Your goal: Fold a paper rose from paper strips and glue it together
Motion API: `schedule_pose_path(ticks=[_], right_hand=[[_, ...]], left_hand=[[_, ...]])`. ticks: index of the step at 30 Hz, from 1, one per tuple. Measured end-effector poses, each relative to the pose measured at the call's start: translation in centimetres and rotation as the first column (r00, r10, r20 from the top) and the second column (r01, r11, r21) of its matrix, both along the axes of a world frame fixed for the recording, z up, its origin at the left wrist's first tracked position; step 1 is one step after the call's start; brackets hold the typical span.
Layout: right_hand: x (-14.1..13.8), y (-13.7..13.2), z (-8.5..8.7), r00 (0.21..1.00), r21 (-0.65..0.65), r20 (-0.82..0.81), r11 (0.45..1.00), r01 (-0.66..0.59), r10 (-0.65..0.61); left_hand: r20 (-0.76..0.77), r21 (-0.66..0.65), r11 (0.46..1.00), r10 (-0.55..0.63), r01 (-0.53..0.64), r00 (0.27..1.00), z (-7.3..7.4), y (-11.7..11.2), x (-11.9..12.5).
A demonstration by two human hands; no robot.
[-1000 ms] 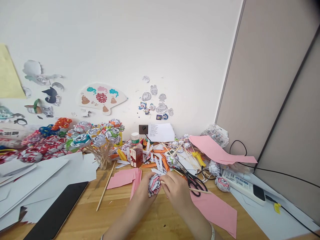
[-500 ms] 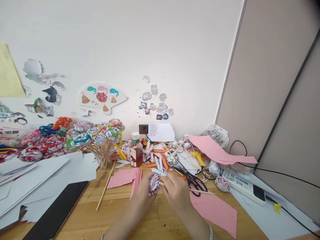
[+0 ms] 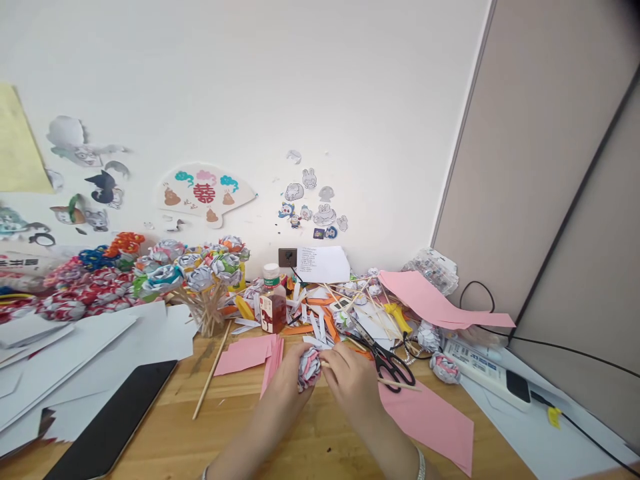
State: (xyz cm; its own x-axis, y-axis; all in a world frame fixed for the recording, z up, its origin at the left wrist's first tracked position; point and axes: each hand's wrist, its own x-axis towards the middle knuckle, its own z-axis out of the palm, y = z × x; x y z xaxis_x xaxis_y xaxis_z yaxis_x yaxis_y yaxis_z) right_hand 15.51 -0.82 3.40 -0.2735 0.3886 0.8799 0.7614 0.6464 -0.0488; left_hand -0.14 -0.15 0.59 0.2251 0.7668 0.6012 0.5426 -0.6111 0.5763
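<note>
A white and pink paper flower (image 3: 309,369) lies sideways above the middle front of the table. My left hand (image 3: 289,381) is closed around its left side. On the right, the fingers of my right hand (image 3: 352,381) close on the wooden stick (image 3: 400,384) at the flower's base, and the stick pokes out beyond them over the scissors. Black-handled scissors (image 3: 393,368) rest just right of my right hand. Pink paper sheets (image 3: 430,423) lie under that side, and more pink paper strips (image 3: 250,355) sit left of my left hand.
Finished paper flowers (image 3: 200,277) stand bunched on sticks at the back left. A bottle (image 3: 273,303) stands behind my hands, among paper scraps (image 3: 315,323). A black phone (image 3: 113,420), white sheets (image 3: 100,347) and a loose stick (image 3: 213,370) lie left; a power strip (image 3: 487,373) lies right.
The stick's free end reaches slightly less far to the right than before, and the flower has turned a little. Both hands stay almost in place.
</note>
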Motion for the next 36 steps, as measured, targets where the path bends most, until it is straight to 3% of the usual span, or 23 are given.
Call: schedule_pose_path(ticks=[7,13,20,26,31,36], right_hand=[[-0.1,0.0,0.1,0.997,-0.008,-0.081,1.000,0.007,-0.008],[-0.2,-0.1,0.0,0.998,0.085,-0.034,0.995,0.048,-0.045],[-0.3,-0.1,-0.2,0.998,0.076,0.023,0.995,0.063,-0.065],[0.8,0.4,0.2,0.991,-0.097,-0.101,0.990,-0.103,0.093],[2.0,0.6,1.1,0.965,-0.262,-0.081,0.929,-0.263,0.251],[2.5,0.6,1.6,0.944,-0.341,-0.003,0.887,-0.310,0.329]], left_hand=[[0.007,-0.036,0.999,0.005,-0.005,1.000,0.1,0.0,0.1],[0.002,-0.052,0.998,0.021,-0.021,1.000,0.1,-0.1,0.1],[0.037,-0.045,0.999,0.005,-0.003,0.999,0.6,-0.3,0.3],[0.128,-0.130,0.991,0.035,-0.018,0.991,1.6,-0.5,0.7],[0.184,-0.272,0.955,-0.065,0.114,0.981,2.6,-1.1,0.6],[0.216,-0.367,0.902,-0.158,0.230,0.964,3.0,-1.3,0.0]])
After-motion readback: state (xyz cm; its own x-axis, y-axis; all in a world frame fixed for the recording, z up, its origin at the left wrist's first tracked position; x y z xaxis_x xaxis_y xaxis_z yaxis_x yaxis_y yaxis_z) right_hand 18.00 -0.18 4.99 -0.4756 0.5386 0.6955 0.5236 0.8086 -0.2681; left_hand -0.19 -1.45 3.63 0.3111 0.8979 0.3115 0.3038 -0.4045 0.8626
